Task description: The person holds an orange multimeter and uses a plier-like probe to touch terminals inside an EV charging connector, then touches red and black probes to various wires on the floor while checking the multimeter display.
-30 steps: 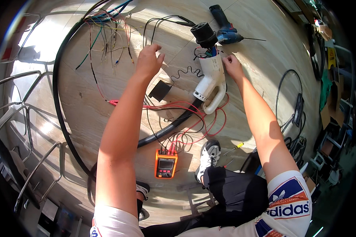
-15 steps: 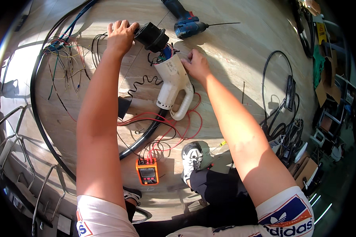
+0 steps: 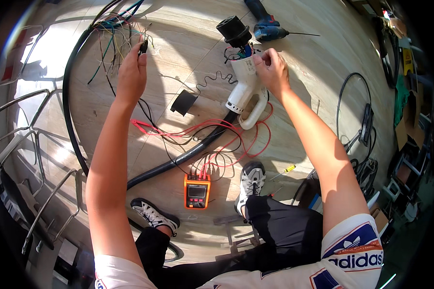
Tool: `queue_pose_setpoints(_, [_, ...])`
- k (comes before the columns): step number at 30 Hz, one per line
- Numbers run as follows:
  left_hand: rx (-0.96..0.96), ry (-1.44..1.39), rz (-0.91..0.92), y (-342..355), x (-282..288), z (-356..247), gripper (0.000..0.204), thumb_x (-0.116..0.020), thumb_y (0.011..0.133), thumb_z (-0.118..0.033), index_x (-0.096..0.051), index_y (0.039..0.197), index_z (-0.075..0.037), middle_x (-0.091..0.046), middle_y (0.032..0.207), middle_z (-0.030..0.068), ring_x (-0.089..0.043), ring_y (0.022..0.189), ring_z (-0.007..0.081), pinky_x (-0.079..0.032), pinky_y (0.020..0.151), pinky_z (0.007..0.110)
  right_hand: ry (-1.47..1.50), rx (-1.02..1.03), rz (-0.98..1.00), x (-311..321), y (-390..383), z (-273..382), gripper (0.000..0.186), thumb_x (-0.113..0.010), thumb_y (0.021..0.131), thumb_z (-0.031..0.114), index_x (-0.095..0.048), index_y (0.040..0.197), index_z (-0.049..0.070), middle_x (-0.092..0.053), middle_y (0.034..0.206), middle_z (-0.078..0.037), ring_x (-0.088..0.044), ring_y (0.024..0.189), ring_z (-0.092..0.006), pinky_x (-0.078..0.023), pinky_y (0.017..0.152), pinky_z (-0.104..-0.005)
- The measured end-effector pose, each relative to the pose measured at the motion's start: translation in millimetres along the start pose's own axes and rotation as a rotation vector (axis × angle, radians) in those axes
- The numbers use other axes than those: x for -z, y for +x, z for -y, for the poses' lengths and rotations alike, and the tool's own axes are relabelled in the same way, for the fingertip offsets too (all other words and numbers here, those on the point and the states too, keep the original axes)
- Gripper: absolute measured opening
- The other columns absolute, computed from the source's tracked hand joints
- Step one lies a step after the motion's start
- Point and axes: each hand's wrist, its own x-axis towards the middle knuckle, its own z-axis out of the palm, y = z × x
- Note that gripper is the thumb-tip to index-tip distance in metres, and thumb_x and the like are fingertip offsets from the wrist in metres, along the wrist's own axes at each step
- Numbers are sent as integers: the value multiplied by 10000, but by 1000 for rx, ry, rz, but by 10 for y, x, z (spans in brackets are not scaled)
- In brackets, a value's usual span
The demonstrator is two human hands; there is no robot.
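Observation:
My left hand (image 3: 132, 77) is closed around a small black test probe (image 3: 144, 46), next to loose thin coloured wires (image 3: 112, 41). My right hand (image 3: 273, 72) has curled fingers, with the thumb at the upper edge of a white charging gun handle (image 3: 246, 72). A black round connector head (image 3: 234, 32) sits tilted off the handle's open end, with wires between them. An orange multimeter (image 3: 196, 191) lies near my feet, red and black leads plugged in. A red probe (image 3: 140, 124) rests on the floor.
A thick black cable (image 3: 178, 160) runs from the gun. A black cap (image 3: 183, 102) lies beside a coiled cord. Beyond stands a blue drill (image 3: 270, 32). A yellow screwdriver (image 3: 289, 168) is near my shoe. Metal chair frames (image 3: 36, 137) line the left; cables (image 3: 366, 125) lie right.
My left hand has left the black connector head and moved left, now holding the black probe. My right hand stays by the gun handle. The whole view has shifted.

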Motion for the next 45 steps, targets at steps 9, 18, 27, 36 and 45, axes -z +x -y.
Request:
queue_pose_setpoints(9, [143, -28, 200, -568, 704, -159, 403, -727, 839, -176, -628, 1181, 12, -672, 944, 132, -633, 767, 221, -509, 731, 322, -259, 141, -58, -165, 872, 851, 1182, -893, 560, 554, -366, 1407, -80, -595, 1262, -281, -591, 1199, -362, -497, 996, -401])
queue_pose_setpoints(18, [-181, -43, 258, -393, 603, -361, 431, -648, 878, -90, -552, 1297, -59, -591, 1031, 188, -589, 874, 364, -485, 782, 413, -6, 289, 151, -51, 882, 812, 802, -910, 575, 377, -586, 1185, -31, -696, 1051, -152, -676, 959, -244, -532, 874, -347])
queue_pose_setpoints(27, [-382, 50, 279, 3, 783, -1218, 432, -639, 912, -90, -501, 1319, -45, -598, 1102, 182, -611, 968, 386, -499, 848, 443, 92, 521, -6, 656, -211, 1194, 689, -889, 625, 317, -587, 1194, 75, -701, 983, -65, -670, 913, -213, -516, 867, -349])
queue_pose_setpoints(36, [-650, 221, 381, 112, 1226, -2079, 335, -682, 825, -56, -599, 1140, 25, -604, 912, 133, -630, 889, 316, -525, 771, 395, 201, 636, -80, 924, -648, 1075, 732, -912, 623, 259, -560, 1225, 39, -657, 1086, -151, -663, 980, -330, -527, 877, -395])
queue_pose_setpoints(45, [-689, 339, 526, 65, 1266, -2546, 233, -612, 779, -30, -596, 1004, 29, -581, 855, 130, -652, 858, 301, -559, 714, 380, 156, 622, -138, 1075, -946, 1037, 714, -905, 578, 184, -574, 1195, 46, -646, 1123, -147, -622, 1066, -347, -498, 937, -410])
